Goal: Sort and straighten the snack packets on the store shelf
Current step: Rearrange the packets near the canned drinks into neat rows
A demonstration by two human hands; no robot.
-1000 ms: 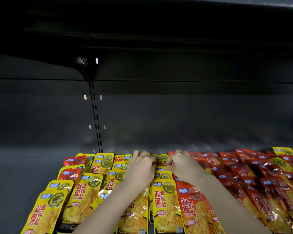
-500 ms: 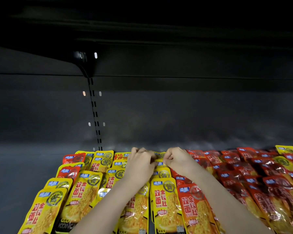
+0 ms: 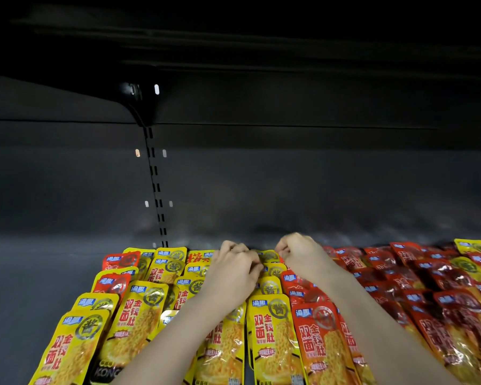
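Head view. A dark grey shelf deck (image 3: 25, 273) is seen from above and in front, with the snack packets laid in overlapping columns that run front to back.

- Yellow packets (image 3: 139, 323) are massed on the left and centre; red packets (image 3: 428, 287) fill the right side, and the two blocks touch.
- Mixing noted: two stray red packets (image 3: 120, 261) lie among the yellow ones at the left rear, and two stray yellow packets (image 3: 472, 247) sit among the red at the far right rear.
- A black packet (image 3: 106, 370) lettered "KON" is partly covered by yellow ones at the front left.
- Several left-hand columns are skewed, their packets tilted off the line of the central column.

Hands: both are reached to the back of the central yellow column.

- The left hand (image 3: 233, 270) is held knuckles up, fingers curled in tight.
- The right hand (image 3: 303, 257) is likewise curled, just across from it.
- The rearmost yellow packet (image 3: 270, 255) lies between them and appears pinched at its top edge from either side. The contact under the fingers is partly hidden.
- Both forearms are stretched over the front packets.

Behind the stock, a slotted upright (image 3: 156, 190) is fixed to the back panel. A black bracket (image 3: 139, 107) is seen at its top, under the upper shelf (image 3: 289, 51), which is in deep shadow.
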